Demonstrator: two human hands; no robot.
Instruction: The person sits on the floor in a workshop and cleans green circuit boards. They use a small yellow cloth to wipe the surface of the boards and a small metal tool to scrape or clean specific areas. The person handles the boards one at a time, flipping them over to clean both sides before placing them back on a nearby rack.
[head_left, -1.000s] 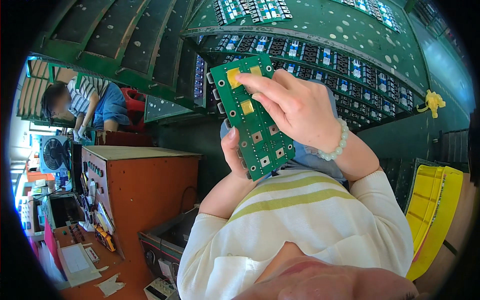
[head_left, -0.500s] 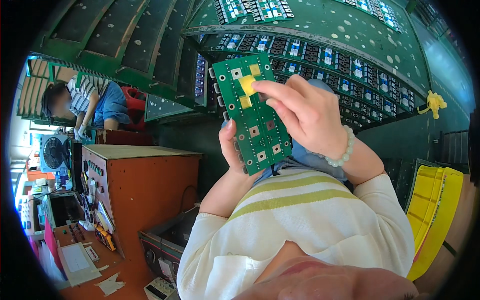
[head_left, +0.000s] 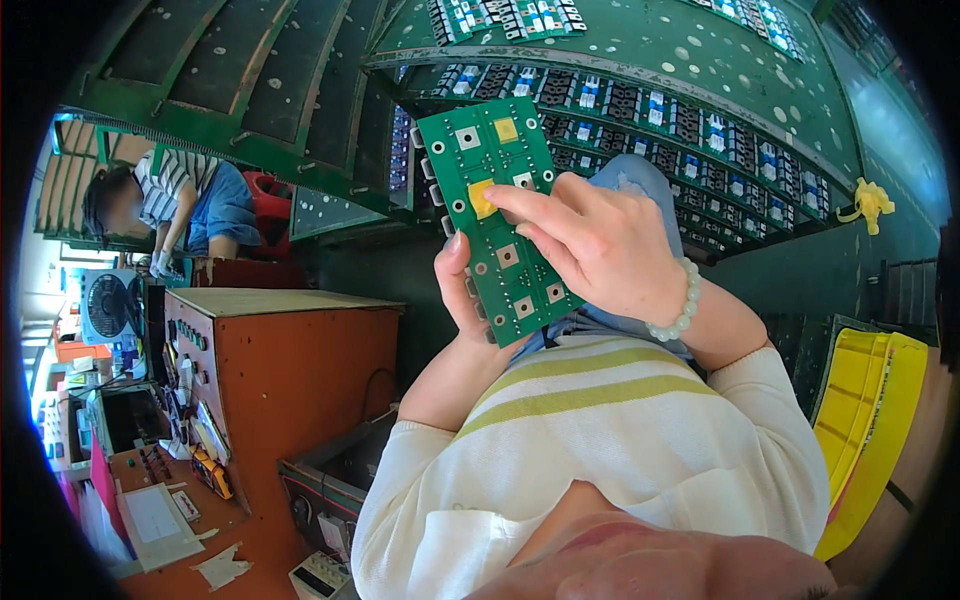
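My left hand (head_left: 462,295) grips a green circuit board (head_left: 520,258) by its lower left edge, thumb along that edge and the other fingers hidden behind. The board is tilted and has metal-ringed holes and bare square pads. One yellow tape square (head_left: 506,130) lies near its upper right corner. A second yellow tape square (head_left: 481,200) is at the left middle, with my right index fingertip on its edge. My right hand (head_left: 610,240) is closed with bent fingers over the board's right side, a beaded bracelet at the wrist. Whether thumb and index pinch the tape is hard to see.
A green rack (head_left: 640,70) ahead carries rows of populated circuit boards (head_left: 655,110). An orange-brown cabinet (head_left: 300,370) stands at left, beside a cluttered bench (head_left: 200,540). A yellow crate (head_left: 860,420) is at right. Another person (head_left: 190,200) sits bent over at far left.
My right index finger has moved down and left to the lower yellow square. The yellow piece at its tip no longer shows separately. The board has shifted slightly up and left.
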